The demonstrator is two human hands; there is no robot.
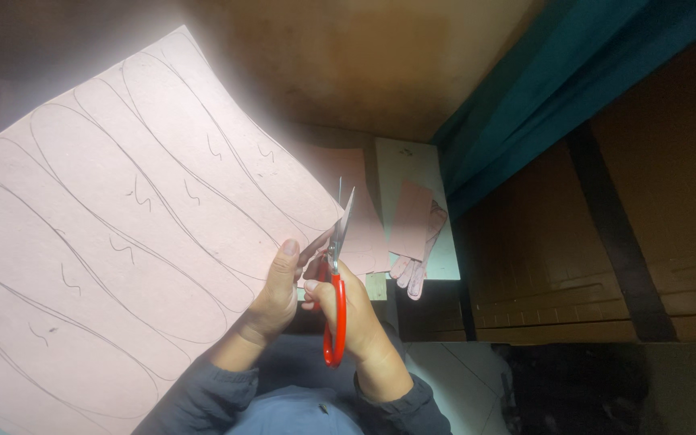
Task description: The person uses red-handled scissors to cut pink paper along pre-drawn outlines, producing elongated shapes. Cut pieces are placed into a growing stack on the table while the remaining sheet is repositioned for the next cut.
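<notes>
1. Here, a large pink paper sheet [114, 234] is held up in front of the camera; it fills the left half of the view and is tilted, with its upper corner near the top left.
2. The sheet is marked with long curved pencil outlines, leaf-like shapes side by side, each with a small squiggle inside.
3. The sheet's lower right edge is pinched by the left hand [271, 298], thumb on the front face, fingers hidden behind the paper.
4. Red-handled scissors [335, 282] are gripped by the right hand [356, 310], fingers closed through and around the handle loops.
5. The blades are spread a little, tips pointing up, right at the sheet's right edge just beside the left thumb; whether paper sits between them cannot be told.
6. Dark blue-grey sleeves [203, 395] are seen on both forearms.
7. Beyond the scissors, smaller pink paper pieces [412, 221] lie on a white surface [400, 161]; cut strips stick out past its near edge.
8. A teal cloth [557, 89] runs diagonally at upper right, with brown cardboard [662, 209] to its right.
9. The area below is dim and partly hidden by the sheet.
</notes>
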